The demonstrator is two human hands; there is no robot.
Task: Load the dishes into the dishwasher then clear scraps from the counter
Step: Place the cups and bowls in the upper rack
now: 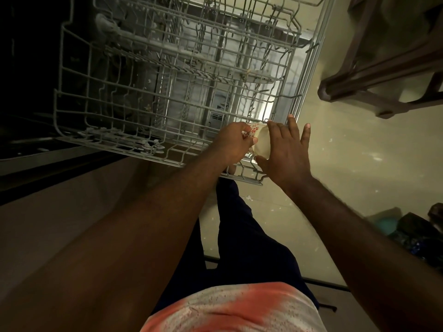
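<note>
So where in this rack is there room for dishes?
The rack is bare across its left side, middle and far end. Only the near right corner is crowded: left hand grips the cup, right hand flat against it.

The dishwasher rack (167, 92) is pale grey wire throughout, and the tub seen through it is a dull silver-grey that turns black toward the left. The cup (262, 143) has a plain cream base and a white side printed with small red-orange flowers. The floor (347, 168) on the right is pale yellowish cream flecked with white. The chair (383, 75) at the far right is dark brown. Nearer, the trousers (251, 236) are dark navy. The shirt (239, 307) is off-white with orange-red blotches and fine speckles.
</note>
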